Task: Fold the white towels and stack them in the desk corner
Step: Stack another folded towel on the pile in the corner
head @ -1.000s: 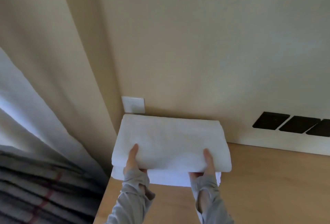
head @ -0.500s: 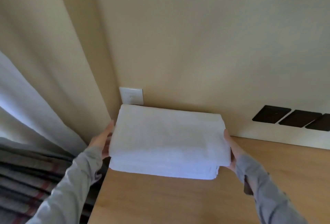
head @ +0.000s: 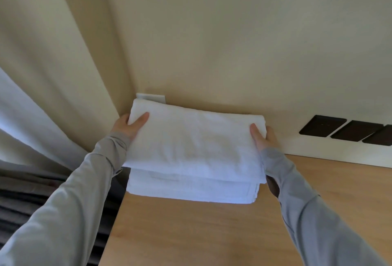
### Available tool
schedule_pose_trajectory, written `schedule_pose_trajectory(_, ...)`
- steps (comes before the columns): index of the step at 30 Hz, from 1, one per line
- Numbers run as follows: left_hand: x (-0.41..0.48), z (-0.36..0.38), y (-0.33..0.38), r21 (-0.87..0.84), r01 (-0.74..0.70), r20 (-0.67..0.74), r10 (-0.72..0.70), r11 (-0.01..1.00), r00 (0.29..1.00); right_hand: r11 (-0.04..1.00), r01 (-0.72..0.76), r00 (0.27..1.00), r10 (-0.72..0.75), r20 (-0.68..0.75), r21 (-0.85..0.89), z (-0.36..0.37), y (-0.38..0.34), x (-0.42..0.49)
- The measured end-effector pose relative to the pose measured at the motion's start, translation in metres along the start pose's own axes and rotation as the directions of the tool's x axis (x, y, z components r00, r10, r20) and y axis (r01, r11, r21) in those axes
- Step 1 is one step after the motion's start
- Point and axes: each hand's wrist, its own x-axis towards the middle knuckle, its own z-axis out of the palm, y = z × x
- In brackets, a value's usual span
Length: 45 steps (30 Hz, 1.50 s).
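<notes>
Wood desk (head: 191, 234) under it all, and the stack (head: 191, 191) of white towels sits on its back left corner, tight to the wall. The top towel (head: 191, 144) lies over the stack and pokes past the stack's front edge a bit. Looks like squaring-up time to me: slide both ends back together and don't drag the layers below. Left hand (head: 125, 126) pinches it at the stack's left end, right hand (head: 265, 138) at the right end. Thumbs (head: 141, 120) are flat on top, other fingers tucked underneath, out of sight.
</notes>
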Motion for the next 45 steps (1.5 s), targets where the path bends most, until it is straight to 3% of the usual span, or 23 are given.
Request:
schedule_pose_trajectory(6,0.008,0.021,-0.022,0.096,0.104,0.065,-0.111,0.990,0.992,0.980,-0.124,0.992,0.125,-0.001,-0.157,0.001,0.029,0.010)
schedule_pose_trajectory(14,0.019,0.018,-0.027,0.094,0.100,0.056,-0.106,0.991,0.993,0.968,-0.091,0.996,0.091,-0.012,-0.235,-0.002,0.020,0.022)
schedule_pose_trajectory(19,0.009,0.020,-0.026,0.257,0.162,0.058,-0.182,0.953,0.982,0.918,-0.145,0.989,0.128,-0.068,-0.368,0.005,0.021,0.017)
schedule_pose_trajectory(21,-0.004,0.020,-0.018,0.389,0.101,-0.031,-0.097,0.916,0.995,0.848,-0.091,0.992,0.033,-0.120,-0.522,0.005,0.017,0.013)
schedule_pose_trajectory(23,-0.026,0.025,-0.013,0.558,-0.073,-0.105,0.158,0.827,0.982,0.669,0.041,0.965,-0.219,-0.145,-0.742,0.007,0.013,0.001)
schedule_pose_trajectory(25,-0.050,0.045,-0.005,0.705,-0.290,-0.056,0.459,0.647,0.887,0.499,0.235,0.892,-0.452,-0.019,-0.834,0.025,0.009,-0.016)
schedule_pose_trajectory(27,-0.068,0.072,0.000,0.770,-0.430,0.112,0.564,0.472,0.818,0.350,0.403,0.857,-0.469,0.215,-0.846,0.054,0.011,-0.034)
schedule_pose_trajectory(29,-0.073,0.093,-0.005,0.783,-0.460,0.223,0.502,0.418,0.836,0.257,0.456,0.860,-0.373,0.348,-0.852,0.077,0.022,-0.045)
schedule_pose_trajectory(36,-0.058,0.112,-0.035,0.829,-0.426,0.267,0.413,0.362,0.871,0.182,0.405,0.886,-0.321,0.335,-0.896,0.092,0.056,-0.039)
schedule_pose_trajectory(45,-0.060,0.099,-0.014,0.802,-0.428,0.315,0.315,0.416,0.895,0.257,0.444,0.892,-0.216,0.397,-0.858,0.074,0.027,-0.042)
